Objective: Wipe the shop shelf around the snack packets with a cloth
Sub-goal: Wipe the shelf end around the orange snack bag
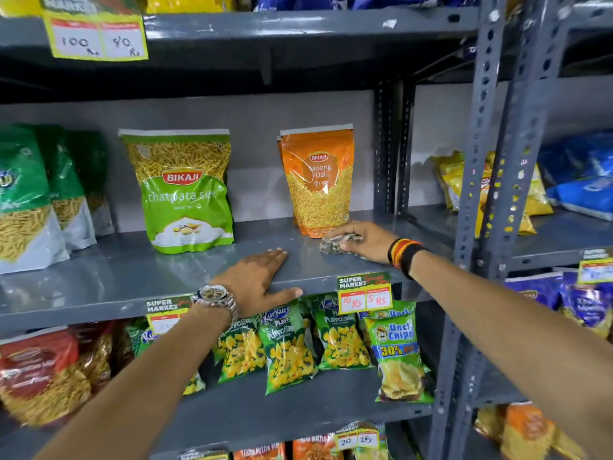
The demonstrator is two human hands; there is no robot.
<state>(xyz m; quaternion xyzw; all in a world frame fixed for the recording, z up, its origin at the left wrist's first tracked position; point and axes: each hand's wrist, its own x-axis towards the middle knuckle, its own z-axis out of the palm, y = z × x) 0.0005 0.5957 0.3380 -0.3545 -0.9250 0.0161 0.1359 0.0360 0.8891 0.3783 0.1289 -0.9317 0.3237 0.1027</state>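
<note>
The grey metal shelf (132,270) runs across the middle of the view. A green Bikaji sev packet (184,190) stands upright on it, with an orange Moong Dal packet (316,184) to its right. My right hand (363,240) presses a crumpled patterned cloth (333,244) onto the shelf just in front of the orange packet's base. My left hand (260,282) lies flat on the shelf's front edge, fingers spread, thumb hooked over the lip, holding nothing. A watch sits on that wrist.
More green packets (30,200) stand at the shelf's left end. Perforated grey uprights (487,180) rise at the right. Small puffcorn and chips packets (292,346) fill the shelf below. Price tags (365,292) hang on the front lip.
</note>
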